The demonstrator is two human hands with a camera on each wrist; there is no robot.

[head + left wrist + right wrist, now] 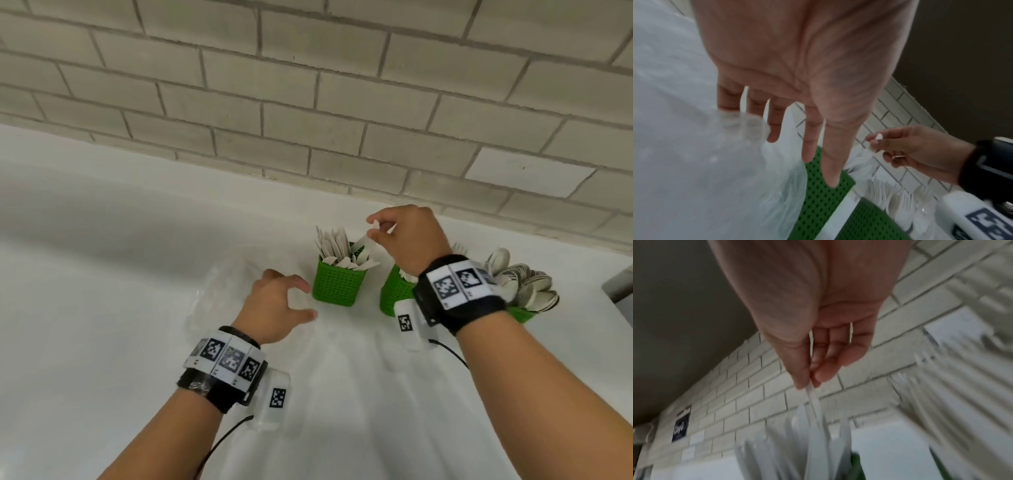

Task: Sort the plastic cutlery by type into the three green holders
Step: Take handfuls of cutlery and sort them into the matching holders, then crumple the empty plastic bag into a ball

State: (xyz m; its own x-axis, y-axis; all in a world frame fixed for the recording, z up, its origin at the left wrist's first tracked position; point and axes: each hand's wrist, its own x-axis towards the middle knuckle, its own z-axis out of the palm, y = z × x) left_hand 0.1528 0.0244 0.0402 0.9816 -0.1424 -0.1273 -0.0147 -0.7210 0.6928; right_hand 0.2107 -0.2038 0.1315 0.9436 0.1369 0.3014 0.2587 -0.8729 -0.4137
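Right hand (407, 236) is above the leftmost green holder (337, 284), thumb and forefinger pinched on the handle end of a white plastic knife (363, 241). The right wrist view shows the blade hanging down among the knives (818, 443) that already stand in that holder. Its tip looks to be in or just over the bundle; I cannot tell whether it has seated.

Left hand (277, 308) hovers over the table (102, 274) just left of the same holder, fingers loosely curved and apart, gripping nothing. It is near or on a crumpled clear plastic bag (219, 294); contact is unclear.

Middle holder (394, 291) is partly hidden behind the right wrist, with fork tines (890, 194) showing in the left wrist view. The far right holder (524, 313) is packed with spoons (527, 284), their bowls fanned outward.

Handling, as judged:
- The knife is very light, thin and a little springy, with a smooth surface that could slip.
- A pinch across the flat of the handle end suits it best, leaving the blade free to slide in.
- The holder is crowded, so the tip may catch on a neighbour.
- The light holder could tip if pushed sideways.

No loose cutlery shows on the table, so sorting appears nearly done.
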